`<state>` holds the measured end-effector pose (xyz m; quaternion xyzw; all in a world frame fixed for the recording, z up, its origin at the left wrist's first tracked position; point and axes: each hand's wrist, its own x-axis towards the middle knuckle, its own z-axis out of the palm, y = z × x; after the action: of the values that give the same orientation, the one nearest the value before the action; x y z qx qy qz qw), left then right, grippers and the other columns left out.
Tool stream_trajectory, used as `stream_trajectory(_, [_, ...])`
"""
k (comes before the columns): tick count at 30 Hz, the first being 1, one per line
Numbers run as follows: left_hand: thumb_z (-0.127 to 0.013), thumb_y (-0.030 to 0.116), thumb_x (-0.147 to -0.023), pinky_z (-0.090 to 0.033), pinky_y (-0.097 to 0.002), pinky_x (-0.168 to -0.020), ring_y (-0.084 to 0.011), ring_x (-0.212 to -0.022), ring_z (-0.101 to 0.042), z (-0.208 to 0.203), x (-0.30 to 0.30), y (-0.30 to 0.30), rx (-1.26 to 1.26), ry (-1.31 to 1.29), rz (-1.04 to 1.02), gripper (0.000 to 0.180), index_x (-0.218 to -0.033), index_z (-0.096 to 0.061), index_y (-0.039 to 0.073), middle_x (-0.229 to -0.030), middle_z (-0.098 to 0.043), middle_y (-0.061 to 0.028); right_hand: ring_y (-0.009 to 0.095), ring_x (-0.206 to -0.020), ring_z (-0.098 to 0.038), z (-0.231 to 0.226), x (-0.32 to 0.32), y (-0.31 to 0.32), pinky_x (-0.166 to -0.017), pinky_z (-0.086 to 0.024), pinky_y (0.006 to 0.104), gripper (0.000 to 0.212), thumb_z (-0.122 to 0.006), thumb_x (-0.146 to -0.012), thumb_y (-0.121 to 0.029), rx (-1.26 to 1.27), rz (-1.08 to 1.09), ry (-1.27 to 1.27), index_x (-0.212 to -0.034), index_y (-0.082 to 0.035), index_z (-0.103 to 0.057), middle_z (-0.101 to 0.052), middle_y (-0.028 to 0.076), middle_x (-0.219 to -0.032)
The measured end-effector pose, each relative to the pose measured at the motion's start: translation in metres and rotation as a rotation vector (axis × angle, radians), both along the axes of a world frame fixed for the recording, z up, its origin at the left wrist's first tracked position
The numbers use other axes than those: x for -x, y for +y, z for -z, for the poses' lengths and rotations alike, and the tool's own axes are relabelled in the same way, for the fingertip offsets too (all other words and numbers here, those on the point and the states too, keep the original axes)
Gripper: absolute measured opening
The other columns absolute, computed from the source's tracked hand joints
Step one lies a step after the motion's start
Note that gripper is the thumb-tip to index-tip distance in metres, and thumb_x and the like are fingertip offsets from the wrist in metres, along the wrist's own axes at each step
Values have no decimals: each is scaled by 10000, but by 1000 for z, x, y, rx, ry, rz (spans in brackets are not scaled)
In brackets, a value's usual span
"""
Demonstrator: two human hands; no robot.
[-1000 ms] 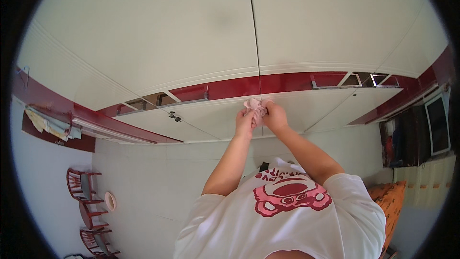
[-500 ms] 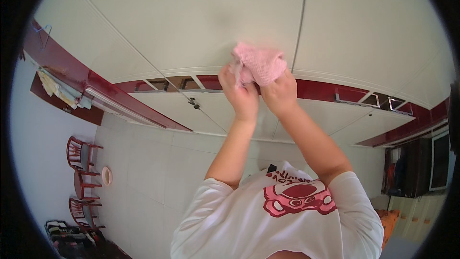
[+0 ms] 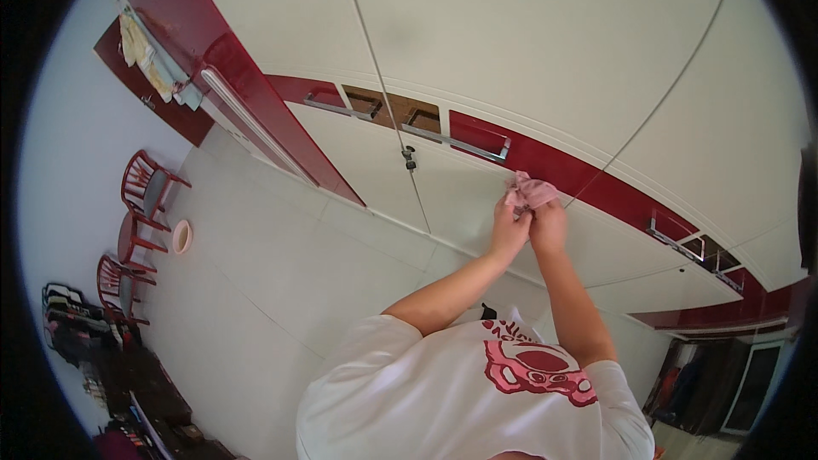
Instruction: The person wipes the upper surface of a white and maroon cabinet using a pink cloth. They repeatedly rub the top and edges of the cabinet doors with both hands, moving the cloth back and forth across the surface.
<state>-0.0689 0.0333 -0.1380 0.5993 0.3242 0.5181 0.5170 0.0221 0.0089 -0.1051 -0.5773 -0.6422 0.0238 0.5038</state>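
A crumpled pink cloth (image 3: 534, 192) is bunched between my two hands, in front of the dark red band of a large cream wardrobe (image 3: 511, 34). My left hand (image 3: 509, 228) grips its left side, fingers curled in. On the other side my right hand (image 3: 548, 223) is closed around the cloth, and the two hands touch. Whether the cloth presses on the wardrobe I cannot tell. Just above and to the left of it is a chrome bar handle (image 3: 456, 143) on the red band.
A small black lock (image 3: 410, 158) sits at a door seam. More handles (image 3: 677, 241) line the band to the right. Along the left wall stand a red wooden chair (image 3: 146, 187), a small table (image 3: 128, 237) and a pink basin (image 3: 182, 237) on the tiled floor.
Both hands have come down from the cream door panel to the red band with the cloth, which is now bunched smaller. The view has turned and shifted leftward.
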Motion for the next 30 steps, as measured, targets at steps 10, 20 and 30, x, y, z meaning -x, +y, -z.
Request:
stream_trajectory(10, [-563, 195, -970, -250, -488, -1162, -508, -1456, -161, -167, -33, -37, -615, -105, 220, 693, -1513, -227, -72, -1588, -51, -340, 254, -984, -624, -143, -33, -26, -834, -505, 363, 305, -514, -963, -209, -403, 275, 478, -1092, 36, -642, -669, 156, -1101])
stream_trajectory(20, [-588, 195, -960, -402, -535, -1019, -537, -1205, -474, -164, -7, 6, -825, -120, 10, 523, -1381, -406, -56, -1358, -464, -344, 274, -1148, -568, -200, 33, -5, -932, -476, 405, 334, -522, -968, -201, -421, 154, -170, -1223, -10, -621, -635, 125, -1219])
stream_trajectory(30, [-484, 350, -1042, -440, -430, -977, -322, -1112, -579, -157, 75, 81, -83, -137, -188, 449, -1225, -531, -58, -1227, -594, -223, 298, -1181, -570, -137, 73, 75, -1093, -394, 426, 373, -603, -824, -158, -209, -106, -450, -1175, -41, -652, -648, 130, -1205])
